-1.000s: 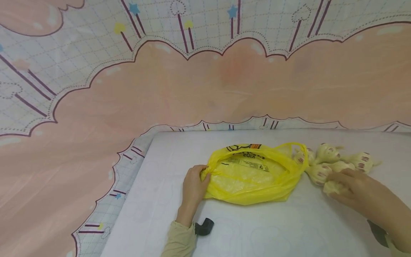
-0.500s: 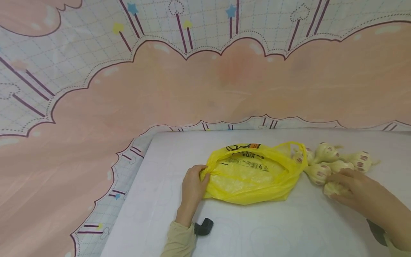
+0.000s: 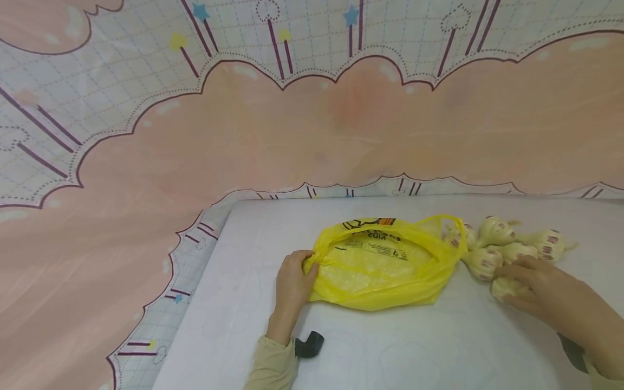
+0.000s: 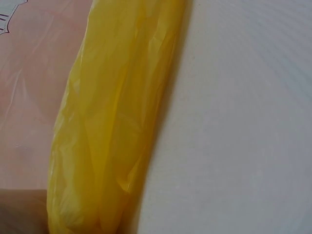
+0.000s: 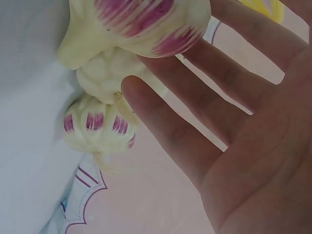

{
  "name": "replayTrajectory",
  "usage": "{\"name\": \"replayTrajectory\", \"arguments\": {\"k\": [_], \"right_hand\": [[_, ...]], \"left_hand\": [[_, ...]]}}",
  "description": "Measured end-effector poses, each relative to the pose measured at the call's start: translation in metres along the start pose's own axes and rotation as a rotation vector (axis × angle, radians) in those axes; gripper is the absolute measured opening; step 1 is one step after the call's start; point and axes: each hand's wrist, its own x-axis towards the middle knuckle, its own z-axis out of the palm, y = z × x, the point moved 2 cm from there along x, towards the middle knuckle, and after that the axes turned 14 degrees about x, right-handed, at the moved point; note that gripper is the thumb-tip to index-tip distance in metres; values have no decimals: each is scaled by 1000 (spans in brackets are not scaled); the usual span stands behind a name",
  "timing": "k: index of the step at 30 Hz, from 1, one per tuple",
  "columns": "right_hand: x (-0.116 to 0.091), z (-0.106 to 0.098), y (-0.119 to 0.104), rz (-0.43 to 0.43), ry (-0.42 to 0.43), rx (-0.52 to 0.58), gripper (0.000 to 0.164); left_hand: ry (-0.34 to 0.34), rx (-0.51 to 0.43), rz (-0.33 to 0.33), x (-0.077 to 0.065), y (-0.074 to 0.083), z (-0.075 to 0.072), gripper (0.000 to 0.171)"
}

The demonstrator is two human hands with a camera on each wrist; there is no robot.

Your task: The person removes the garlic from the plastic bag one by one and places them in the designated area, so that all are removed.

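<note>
A yellow plastic bag [image 3: 385,300] lies on the white table with its mouth spread wide. My left hand [image 3: 292,281] pinches the gathered left edge of its rim; in the left wrist view, the bag's side [image 4: 107,117] covers most of that grip. To the right of the bag, my right hand [image 3: 543,284] holds a garlic bulb [image 3: 507,287] between thumb and fingers. Seen from the right wrist, a purple-streaked bulb [image 5: 146,24] sits at the fingertips. Several more garlic bulbs [image 3: 497,232] cluster just beyond that hand, one partly behind the bag's handle loop.
The white table [image 3: 390,352] runs back to a patterned cloth backdrop [image 3: 341,130]. Black wrist mounts [image 3: 310,344] stick out from both forearms. A bag handle [image 3: 460,233] overlaps the nearest bulb in the head view.
</note>
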Motion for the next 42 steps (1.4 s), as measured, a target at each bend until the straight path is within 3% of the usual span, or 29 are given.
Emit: {"name": "replayTrajectory", "arguments": {"k": [5,12,19,27,31,42], "right_hand": [[1,-2,-1,42,-26,-12,55],[-2,-2,-5,3,1,-3,52],[1,-5,-11,43,-5,-13,52],[1,-8,-17,-11,47,42,40],[-1,-9,-20,-85,111,66,32],[3,-11,-30,-167,232,64,45]], "left_hand": [[2,1,-1,0,0,1,27],[-7,3,-4,0,0,1,27],[-5,0,-3,0,1,0,28],[-4,-5,-12,1,-1,0,31],[8,-20,5,1,0,-3,31],[22,-18,20,0,5,-9,34]]}}
